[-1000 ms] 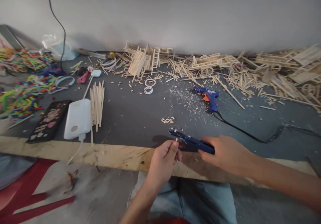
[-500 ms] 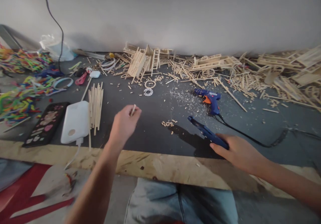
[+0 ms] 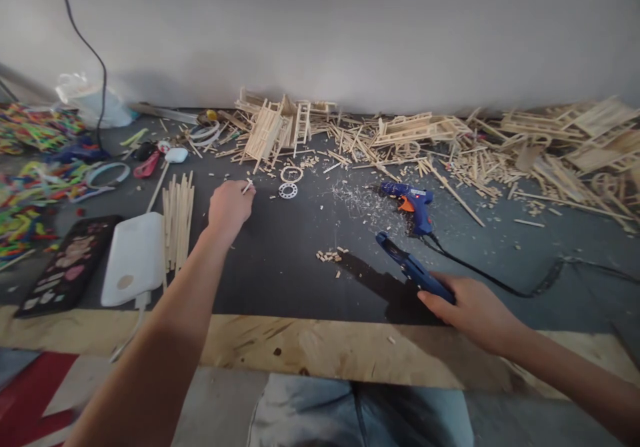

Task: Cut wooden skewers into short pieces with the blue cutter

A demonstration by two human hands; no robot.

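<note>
My left hand (image 3: pixel 229 212) is closed over the table, left of a white ring with small holes (image 3: pixel 288 191) and a pale wooden ring (image 3: pixel 291 175). A short wooden stick (image 3: pixel 247 186) pokes out between its fingertips. My right hand (image 3: pixel 465 310) is wrapped round the handle of a dark blue plier-like hand tool (image 3: pixel 410 267), which points up and left above the table. Small cut stick pieces (image 3: pixel 329 255) lie in a little pile left of the tool. Behind the tool rests a blue glue gun (image 3: pixel 413 203) with an orange trigger.
Long wooden sticks (image 3: pixel 177 223) lie beside a white power bank (image 3: pixel 134 260) and a patterned dark phone (image 3: pixel 70 267). Built stick frames (image 3: pixel 273 130) and loose sticks line the wall. Colourful strips (image 3: pixel 30 193) cover the far left. The glue gun's black cord (image 3: pixel 480 270) runs right.
My left hand has moved left and farther away over the table, still pinching the short stick. My right hand keeps the blue tool in nearly the same place. The view has shifted slightly.
</note>
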